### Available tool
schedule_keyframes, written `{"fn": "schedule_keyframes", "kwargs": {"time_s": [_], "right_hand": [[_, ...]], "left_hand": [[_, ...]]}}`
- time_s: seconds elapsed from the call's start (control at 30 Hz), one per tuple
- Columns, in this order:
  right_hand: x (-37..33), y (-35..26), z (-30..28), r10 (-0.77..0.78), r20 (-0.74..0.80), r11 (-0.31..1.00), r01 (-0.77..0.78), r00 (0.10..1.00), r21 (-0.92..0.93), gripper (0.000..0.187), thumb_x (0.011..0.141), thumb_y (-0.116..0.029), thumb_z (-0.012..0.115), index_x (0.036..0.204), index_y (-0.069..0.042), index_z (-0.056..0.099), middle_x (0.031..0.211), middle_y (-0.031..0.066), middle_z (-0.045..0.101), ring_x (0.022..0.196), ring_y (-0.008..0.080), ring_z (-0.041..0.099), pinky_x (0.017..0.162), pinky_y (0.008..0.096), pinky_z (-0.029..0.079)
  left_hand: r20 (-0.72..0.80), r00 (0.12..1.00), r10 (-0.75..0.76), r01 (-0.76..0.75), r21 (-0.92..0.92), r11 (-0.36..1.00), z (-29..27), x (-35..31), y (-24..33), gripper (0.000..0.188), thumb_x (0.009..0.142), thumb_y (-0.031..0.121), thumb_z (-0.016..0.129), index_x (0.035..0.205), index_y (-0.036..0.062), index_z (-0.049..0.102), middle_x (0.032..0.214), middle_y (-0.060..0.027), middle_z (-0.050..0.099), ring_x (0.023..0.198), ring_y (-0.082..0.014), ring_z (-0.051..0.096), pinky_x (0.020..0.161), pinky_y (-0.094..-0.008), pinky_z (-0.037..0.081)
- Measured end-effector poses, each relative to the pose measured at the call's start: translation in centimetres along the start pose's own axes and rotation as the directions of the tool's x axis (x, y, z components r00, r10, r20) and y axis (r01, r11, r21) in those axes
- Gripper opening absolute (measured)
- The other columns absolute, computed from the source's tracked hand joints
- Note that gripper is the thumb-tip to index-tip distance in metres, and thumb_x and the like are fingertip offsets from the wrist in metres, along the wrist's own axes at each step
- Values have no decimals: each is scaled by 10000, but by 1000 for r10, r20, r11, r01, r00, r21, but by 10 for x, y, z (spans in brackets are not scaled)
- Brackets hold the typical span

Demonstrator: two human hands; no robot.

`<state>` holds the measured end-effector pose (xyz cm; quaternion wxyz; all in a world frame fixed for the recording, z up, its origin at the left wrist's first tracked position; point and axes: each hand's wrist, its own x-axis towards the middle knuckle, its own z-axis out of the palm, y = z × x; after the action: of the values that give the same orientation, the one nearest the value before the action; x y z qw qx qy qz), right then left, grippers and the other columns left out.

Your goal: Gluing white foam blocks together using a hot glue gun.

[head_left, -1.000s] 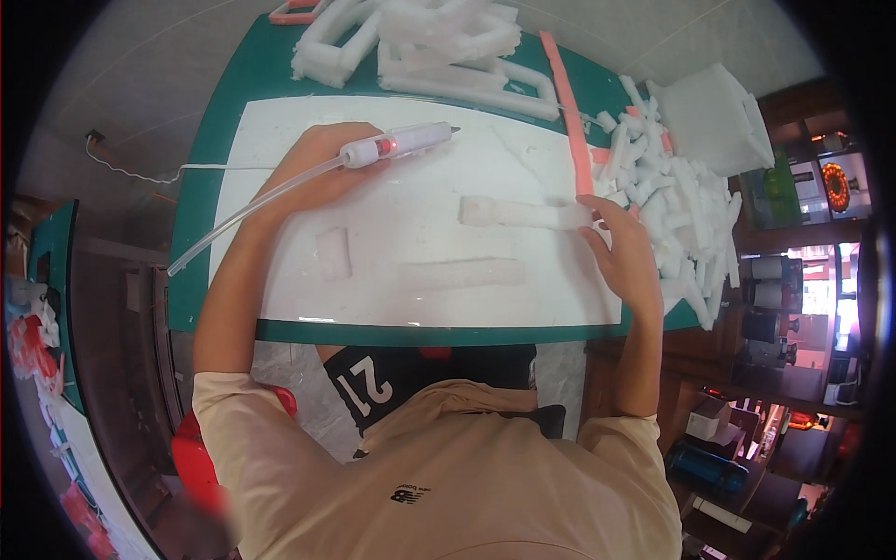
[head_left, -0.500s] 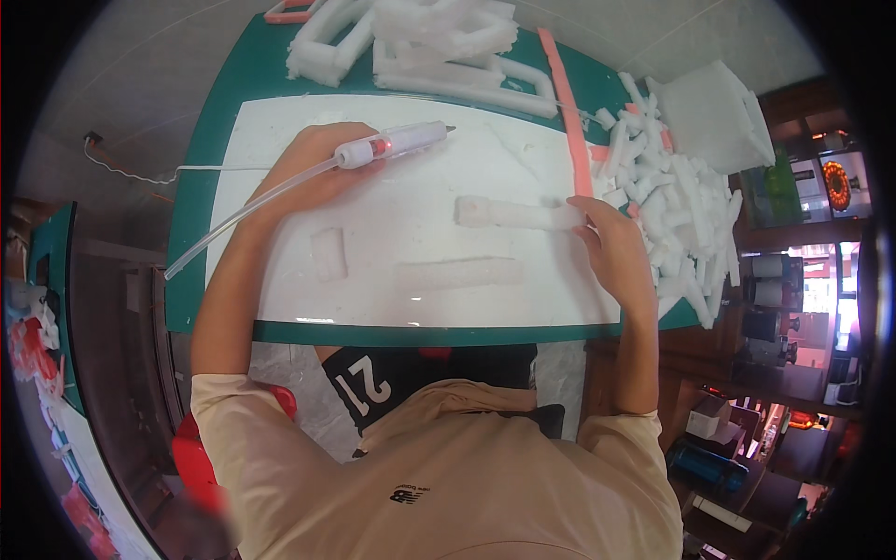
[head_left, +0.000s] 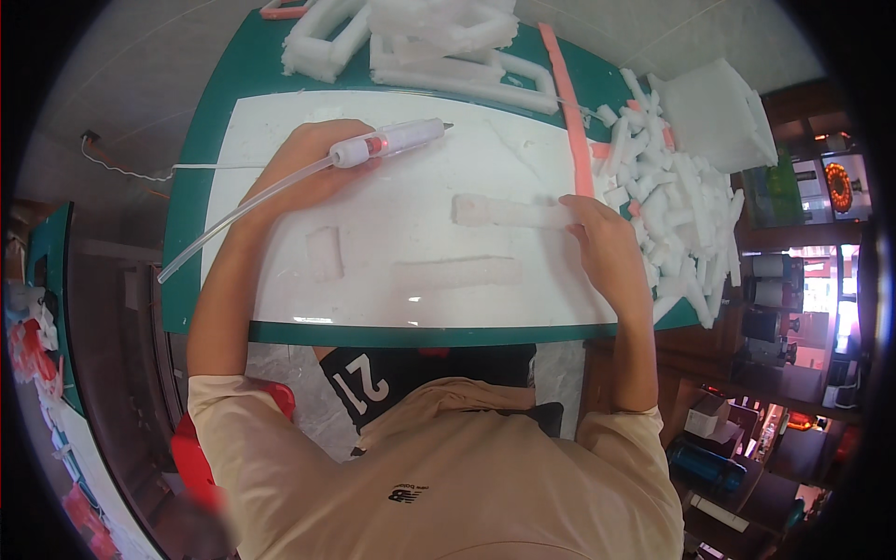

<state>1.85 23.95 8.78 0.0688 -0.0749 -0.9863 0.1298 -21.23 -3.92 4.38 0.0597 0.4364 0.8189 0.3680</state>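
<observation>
My left hand (head_left: 322, 157) is closed round a white pen-shaped hot glue gun (head_left: 406, 136) with a red light in its body. Its metal tip points right, and a long clear glue stick (head_left: 243, 213) runs out of its back over my forearm. At the right, my right hand (head_left: 607, 243) pinches the right end of a white foam strip (head_left: 523, 213), which has a thicker block at its left end. Nearer to me, a second foam strip (head_left: 457, 272) lies flat on the white board (head_left: 373, 210). Left of it is a small foam piece (head_left: 326, 254).
Foam frames (head_left: 462, 70) are stacked at the far edge of the green table (head_left: 210, 131). A pink foam strip (head_left: 571, 117) runs lengthwise beside a heap of white foam offcuts (head_left: 686, 201). Behind the heap stands a large foam block (head_left: 714, 112). A white cord (head_left: 210, 166) trails left.
My right fingertips have slid slightly left along the foam strip. The left hand keeps its hold on the glue gun, and the whole view has shifted a little.
</observation>
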Motion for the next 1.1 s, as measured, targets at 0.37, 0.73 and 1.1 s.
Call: {"fn": "schedule_keyframes", "kwargs": {"time_s": [0.37, 0.73, 1.1], "right_hand": [[0, 0, 6, -51, -31, 997, 49, 998, -62, 278, 803, 57, 600, 1076, 3, 618, 983, 192, 655, 919, 364, 638, 788, 427, 506], [0, -4, 6, -48, -30, 998, 47, 998, -42, 286, 827, 21, 608, 1110, -18, 623, 1064, 178, 659, 1009, 358, 618, 862, 419, 498], [-13, 4, -8, -3, 1, 1000, 3, 1000, 6, 486, 866, -58, 641, 1340, -77, 536, 1246, 186, 614, 1091, 379, 587, 943, 412, 466]], "left_hand": [[11, 1000, -21, 20, 22, 1000, -2, 1, 4, 215, 840, 166, 704, 1002, 26, 688, 954, -134, 700, 863, -314, 647, 795, -376, 497], [29, 999, -42, 41, 40, 998, -4, -1, 5, 218, 856, 193, 679, 1014, 44, 703, 982, -142, 706, 911, -323, 653, 831, -395, 497], [125, 981, -148, 150, -2, 989, -7, 3, 11, 250, 829, 154, 716, 1046, 30, 696, 1048, -155, 700, 971, -330, 640, 924, -406, 479]]}}
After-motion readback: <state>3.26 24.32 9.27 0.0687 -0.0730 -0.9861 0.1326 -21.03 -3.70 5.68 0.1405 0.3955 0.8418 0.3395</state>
